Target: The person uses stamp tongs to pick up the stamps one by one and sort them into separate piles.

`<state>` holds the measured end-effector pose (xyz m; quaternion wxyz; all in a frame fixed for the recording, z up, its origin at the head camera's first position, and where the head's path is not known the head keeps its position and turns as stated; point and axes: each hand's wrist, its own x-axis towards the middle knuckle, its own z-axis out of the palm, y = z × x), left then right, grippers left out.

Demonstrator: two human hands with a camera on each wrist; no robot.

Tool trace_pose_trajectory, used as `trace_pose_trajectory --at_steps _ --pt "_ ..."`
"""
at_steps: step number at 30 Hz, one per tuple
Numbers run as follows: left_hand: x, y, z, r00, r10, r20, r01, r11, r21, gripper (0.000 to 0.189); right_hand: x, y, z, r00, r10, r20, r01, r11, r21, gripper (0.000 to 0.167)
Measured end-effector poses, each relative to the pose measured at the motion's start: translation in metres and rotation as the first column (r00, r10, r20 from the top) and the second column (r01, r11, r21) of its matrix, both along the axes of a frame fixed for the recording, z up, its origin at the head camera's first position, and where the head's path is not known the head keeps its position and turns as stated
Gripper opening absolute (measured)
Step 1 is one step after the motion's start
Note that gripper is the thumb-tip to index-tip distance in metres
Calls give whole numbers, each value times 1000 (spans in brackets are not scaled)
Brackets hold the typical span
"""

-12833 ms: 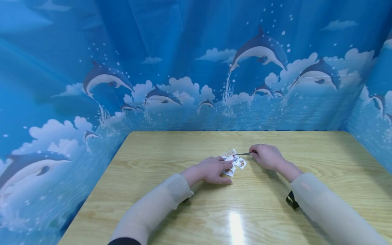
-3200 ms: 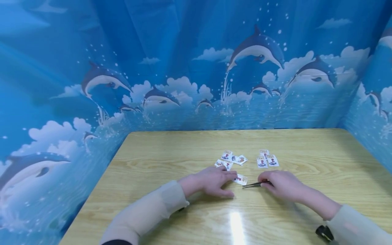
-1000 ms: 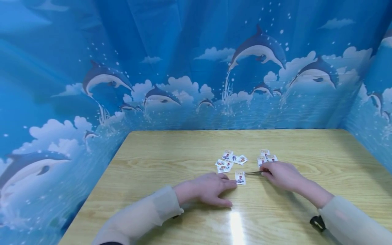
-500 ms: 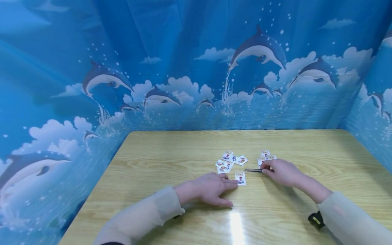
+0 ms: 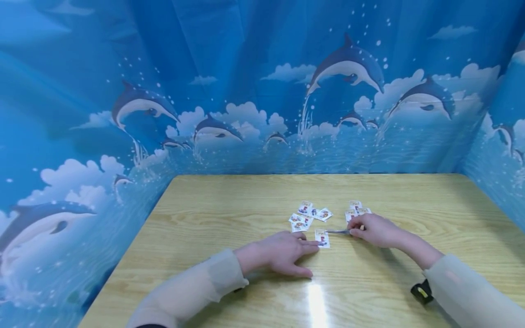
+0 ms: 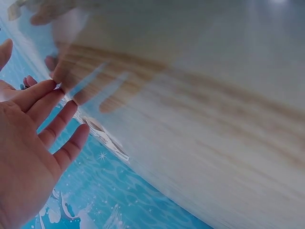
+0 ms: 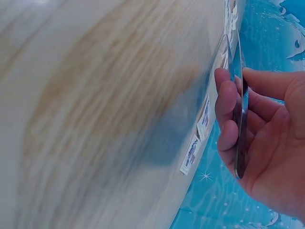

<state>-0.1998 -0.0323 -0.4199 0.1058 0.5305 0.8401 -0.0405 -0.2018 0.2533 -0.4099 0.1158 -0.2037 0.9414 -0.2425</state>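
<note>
The step in hand looks to be picking a single card (image 5: 321, 238) off the counter (image 5: 229, 200) with tweezers (image 5: 338, 232). That card lies flat on the near side of two loose clusters, the left pile (image 5: 305, 208) and the right pile (image 5: 351, 215), the latter partly hidden behind the right hand (image 5: 376, 231). The left hand (image 5: 287, 253) has its fingers stretched out, clasping nothing, the foremost fingertips resting at the card's near-left edge, apparently to steady it. The right hand pinches the tweezers between thumb and fingers, holding them nearly level, with their tips pointing left at the card's far-right corner. The right wrist view shows the two arms of the tweezers apart toward the tips; whether one tip has slipped under the paper cannot be told. The next move seems to call for getting one tip beneath that corner while the left fingertips keep the card from sliding, then squeezing and easing the pressing fingers away so it can rise. A thin card flat on a smooth surface will probably skid or bend if nudged, so a low, shallow angle and a light squeeze would suit.
</note>
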Motion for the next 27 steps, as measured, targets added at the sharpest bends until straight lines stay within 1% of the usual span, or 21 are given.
trace_pose_trajectory --at_steps 6,14,19,21,24,27 --pt "0 0 -1 1000 -2 -1 2 1000 4 74 3 4 1 998 -25 53 26 1000 -16 10" --pt "1 0 0 1000 4 1 -4 1000 -2 74 4 1 0 996 -4 94 12 997 -77 10" --pt "1 1 1 1000 6 5 -6 1000 -3 74 3 -1 0 993 -17 113 27 996 -91 10" --pt "1 1 1 1000 12 13 -11 1000 -6 74 2 -1 0 996 -27 86 32 997 -66 11" --pt "0 1 1 999 22 27 -22 1000 -10 73 -2 -3 0 1000 -28 2 28 1000 -13 11" --pt "0 1 0 999 28 36 -28 1000 -10 73 -8 -4 1 997 -4 -79 6 999 35 9"
